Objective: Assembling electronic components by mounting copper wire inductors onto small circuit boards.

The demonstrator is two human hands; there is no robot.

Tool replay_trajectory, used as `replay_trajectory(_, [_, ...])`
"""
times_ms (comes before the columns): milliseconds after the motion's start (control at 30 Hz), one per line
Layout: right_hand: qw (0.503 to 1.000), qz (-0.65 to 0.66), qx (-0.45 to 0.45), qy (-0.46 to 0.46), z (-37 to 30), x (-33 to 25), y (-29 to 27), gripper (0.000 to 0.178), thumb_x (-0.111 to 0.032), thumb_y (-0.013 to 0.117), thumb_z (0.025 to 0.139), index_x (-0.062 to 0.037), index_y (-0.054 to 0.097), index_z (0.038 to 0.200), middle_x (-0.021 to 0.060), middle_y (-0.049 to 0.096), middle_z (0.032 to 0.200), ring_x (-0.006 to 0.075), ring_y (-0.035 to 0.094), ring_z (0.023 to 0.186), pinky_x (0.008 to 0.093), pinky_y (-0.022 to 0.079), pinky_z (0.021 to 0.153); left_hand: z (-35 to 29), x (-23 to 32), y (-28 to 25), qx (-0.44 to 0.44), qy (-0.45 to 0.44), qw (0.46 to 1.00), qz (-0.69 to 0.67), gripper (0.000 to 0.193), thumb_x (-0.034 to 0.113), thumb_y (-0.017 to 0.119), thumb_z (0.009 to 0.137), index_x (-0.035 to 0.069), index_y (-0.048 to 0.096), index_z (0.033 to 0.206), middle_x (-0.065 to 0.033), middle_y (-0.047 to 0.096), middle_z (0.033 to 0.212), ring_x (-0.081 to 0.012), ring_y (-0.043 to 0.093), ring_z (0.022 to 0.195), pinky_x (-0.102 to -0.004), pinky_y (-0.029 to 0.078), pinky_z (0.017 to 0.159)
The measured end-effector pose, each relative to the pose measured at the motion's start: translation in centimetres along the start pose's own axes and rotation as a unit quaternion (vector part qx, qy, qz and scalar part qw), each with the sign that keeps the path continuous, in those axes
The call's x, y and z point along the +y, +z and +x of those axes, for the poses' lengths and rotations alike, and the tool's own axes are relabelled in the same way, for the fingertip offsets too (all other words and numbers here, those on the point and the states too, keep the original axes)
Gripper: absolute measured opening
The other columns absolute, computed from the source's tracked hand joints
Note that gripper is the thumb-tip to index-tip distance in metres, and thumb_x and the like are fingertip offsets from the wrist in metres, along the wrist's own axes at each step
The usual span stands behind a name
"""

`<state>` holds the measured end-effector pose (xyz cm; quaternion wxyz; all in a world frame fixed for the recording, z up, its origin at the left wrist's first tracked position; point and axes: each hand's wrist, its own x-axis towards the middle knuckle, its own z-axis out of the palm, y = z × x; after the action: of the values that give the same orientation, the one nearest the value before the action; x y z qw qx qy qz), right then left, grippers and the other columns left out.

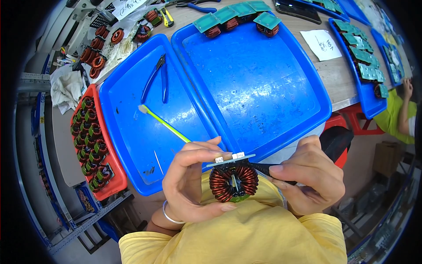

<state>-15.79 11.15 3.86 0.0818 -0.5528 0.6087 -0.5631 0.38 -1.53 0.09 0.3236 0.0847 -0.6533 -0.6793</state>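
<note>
My left hand [189, 185] holds a toroidal coil [220, 184] wound with dark red wire, its thumb below and its fingers on top. A small circuit board [231, 161] with white parts on its upper face lies across the top of the coil. In my right hand [314, 176] is a slim black tool [262, 168], perhaps tweezers, pinched between thumb and fingers. The narrow end meets the gap between board and coil; its exact tip is hidden. A brush [165, 123] with a yellow-green handle and blue-handled cutters [158, 81] lie in the left blue tray [125, 145].
A second blue tray [259, 88] carries several board-topped coils [266, 24] along its far edge. At the left, a red tray [115, 187] is packed with coils. More boards fill a blue tray [373, 102] at the right, beside a co-worker's arm [403, 112]. A paper slip [321, 45] lies on the table.
</note>
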Motion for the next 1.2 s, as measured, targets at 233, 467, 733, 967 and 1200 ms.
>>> replay_trajectory(233, [1.000, 0.016, -0.005, 0.015, 0.1, 0.0, 0.1, 0.034, 0.007, 0.069, 0.049, 0.0003, 0.066, 0.083, 0.0051, 0.061, 0.065, 0.0145, 0.055, 0.054, 0.0264, 0.033, 0.054, -0.2, -0.4, -0.1, 0.003, -0.007, 0.999, -0.033, 0.070, 0.016, 0.082, 0.056, -0.003, 0.044, 0.111, -0.0161, 0.054, 0.102, -0.0258, 0.052, 0.099, -0.0462, 0.031, 0.100])
replay_trajectory(467, [0.996, 0.042, 0.056, 0.051, -0.9, 1.0, 0.3, 0.027, 0.008, 0.065, 0.053, 0.0024, 0.066, 0.079, 0.0087, 0.062, 0.066, 0.0151, 0.056, 0.056, 0.0277, 0.034, 0.055, -0.2, -0.4, -0.3, 0.009, -0.034, 0.993, -0.110, 0.070, 0.014, 0.082, 0.057, -0.004, 0.044, 0.112, -0.0153, 0.051, 0.105, -0.0258, 0.052, 0.102, -0.0462, 0.030, 0.101])
replay_trajectory(733, [0.958, 0.276, 0.036, 0.075, -2.5, 3.5, 2.3, 0.094, -0.010, 0.080, 0.055, 0.0082, 0.028, 0.131, 0.0195, 0.043, 0.120, 0.0287, 0.054, 0.102, 0.0372, 0.038, 0.091, -0.1, 0.1, -0.1, -0.004, -0.023, 0.999, -0.032, 0.068, 0.010, 0.082, 0.056, -0.003, 0.045, 0.112, -0.0139, 0.052, 0.106, -0.0248, 0.051, 0.103, -0.0462, 0.030, 0.100])
replay_trajectory(967, [0.935, 0.333, -0.020, 0.122, -2.5, 2.7, 3.5, 0.096, -0.006, 0.082, 0.055, 0.0063, 0.027, 0.132, 0.0172, 0.041, 0.119, 0.0251, 0.054, 0.100, 0.0346, 0.040, 0.087, -0.3, 0.2, 0.1, -0.001, -0.039, 0.999, -0.029, 0.068, 0.012, 0.083, 0.056, -0.002, 0.046, 0.110, -0.0126, 0.053, 0.106, -0.0225, 0.051, 0.102, -0.0449, 0.031, 0.099])
replay_trajectory(1200, [0.944, 0.307, -0.010, 0.119, -2.5, 2.1, 3.2, 0.094, -0.005, 0.082, 0.056, 0.0077, 0.027, 0.131, 0.0174, 0.041, 0.118, 0.0240, 0.054, 0.095, 0.0340, 0.041, 0.084, -0.4, 0.1, -0.1, 0.002, -0.069, 0.997, -0.040, 0.073, 0.016, 0.085, 0.054, -0.004, 0.045, 0.112, -0.0119, 0.052, 0.107, -0.0208, 0.050, 0.103, -0.0392, 0.032, 0.099])
